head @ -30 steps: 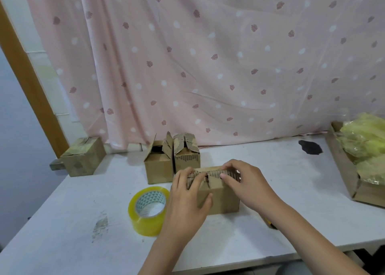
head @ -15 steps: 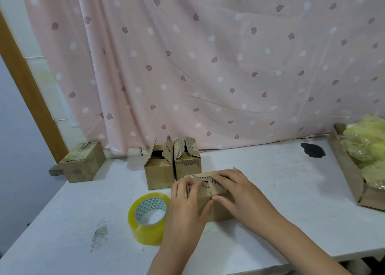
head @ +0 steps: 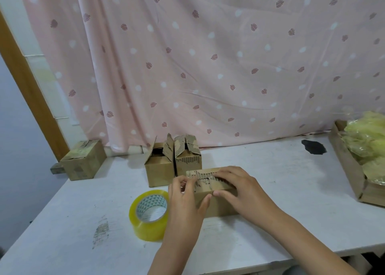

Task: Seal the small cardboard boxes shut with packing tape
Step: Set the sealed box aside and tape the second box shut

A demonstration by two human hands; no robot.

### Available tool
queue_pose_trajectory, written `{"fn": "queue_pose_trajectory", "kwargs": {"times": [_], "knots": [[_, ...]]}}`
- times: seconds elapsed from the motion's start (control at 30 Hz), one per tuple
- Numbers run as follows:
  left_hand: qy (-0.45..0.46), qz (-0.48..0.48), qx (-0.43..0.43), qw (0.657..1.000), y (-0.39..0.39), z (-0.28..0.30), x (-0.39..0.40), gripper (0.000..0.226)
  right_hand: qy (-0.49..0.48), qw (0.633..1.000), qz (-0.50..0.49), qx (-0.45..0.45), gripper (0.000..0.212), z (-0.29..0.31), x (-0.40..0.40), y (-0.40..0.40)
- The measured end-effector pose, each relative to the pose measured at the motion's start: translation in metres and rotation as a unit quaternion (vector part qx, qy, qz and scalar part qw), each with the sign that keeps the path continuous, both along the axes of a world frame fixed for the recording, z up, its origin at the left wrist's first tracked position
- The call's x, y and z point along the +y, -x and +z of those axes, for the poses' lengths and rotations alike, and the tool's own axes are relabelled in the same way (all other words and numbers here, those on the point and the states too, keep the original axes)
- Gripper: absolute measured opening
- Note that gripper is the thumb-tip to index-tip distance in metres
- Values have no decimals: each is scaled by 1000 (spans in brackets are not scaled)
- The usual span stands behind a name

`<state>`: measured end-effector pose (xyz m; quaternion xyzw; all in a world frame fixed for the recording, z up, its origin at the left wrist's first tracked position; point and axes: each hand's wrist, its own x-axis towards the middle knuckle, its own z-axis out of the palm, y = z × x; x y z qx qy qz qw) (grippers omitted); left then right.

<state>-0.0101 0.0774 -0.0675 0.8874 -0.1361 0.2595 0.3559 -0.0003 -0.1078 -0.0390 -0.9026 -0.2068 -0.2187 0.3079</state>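
Yellow tape roll (head: 150, 213) beside left hand (head: 185, 204); open boxes (head: 173, 162) behind.

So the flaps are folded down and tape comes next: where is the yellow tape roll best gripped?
Take the tape roll from above, thumb in the open core and fingers over its upper rim. It leans with the hole facing up, just left of the left hand.

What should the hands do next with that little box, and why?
Probably the left hand should let go and reach for the tape roll just beside it, while the right hand presses the flaps of the front box down. The flaps look folded shut but no tape shows on them.
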Motion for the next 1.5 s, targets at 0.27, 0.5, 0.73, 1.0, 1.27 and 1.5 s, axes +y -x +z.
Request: {"fn": "queue_pose_trajectory", "kwargs": {"times": [0.27, 0.5, 0.73, 1.0, 1.27, 1.5], "knots": [[-46, -2, -43, 998, -3, -4, 2, 24, 80, 992, -57, -81, 28, -9, 5, 9], [-35, -5, -47, 998, 0, -3, 0, 25, 74, 992, -61, -84, 23, -14, 5, 9], [4, -22, -7, 1000, -2, 2, 3, 27, 82, 992, -39, -85, 29, -11, 0, 7], [73, -34, 40, 996, -3, 10, 5, 35, 57, 997, -9, -55, 43, -7, -9, 4], [34, -26, 66, 997, -3, 7, 3, 55, 34, 999, -9, -20, 43, 1, -7, 1], [67, -24, 91, 993, -6, 13, 5, 56, 42, 999, -5, -15, 48, 3, -7, 1]]}}
